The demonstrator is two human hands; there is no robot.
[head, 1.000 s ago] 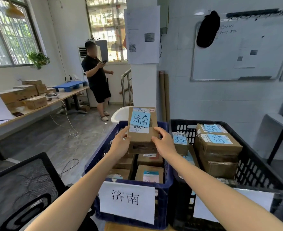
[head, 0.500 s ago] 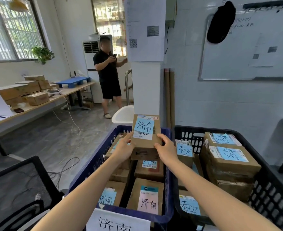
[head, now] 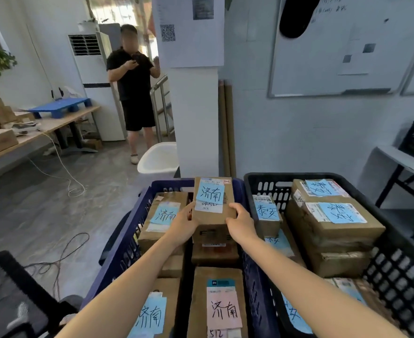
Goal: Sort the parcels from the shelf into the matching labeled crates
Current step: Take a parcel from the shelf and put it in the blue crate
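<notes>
Sorting room, grey floor. Blue crate (head: 128,240) dead ahead, black crate (head: 298,175) just beside it on the right. Left hand (head: 184,224) and right hand (head: 241,224) grip the 济南 parcel (head: 213,215) by its near end, one on each side and equally near. Its long axis runs away from the wearer, over the blue crate's far stack. Next move is probably straight down.

The parcel (head: 213,219) is matt brown cardboard with a blue paper label (head: 210,194). Under the parcel, the blue crate (head: 126,240) is smooth plastic. Right of the parcel, the black crate (head: 401,264) is matt plastic.
</notes>
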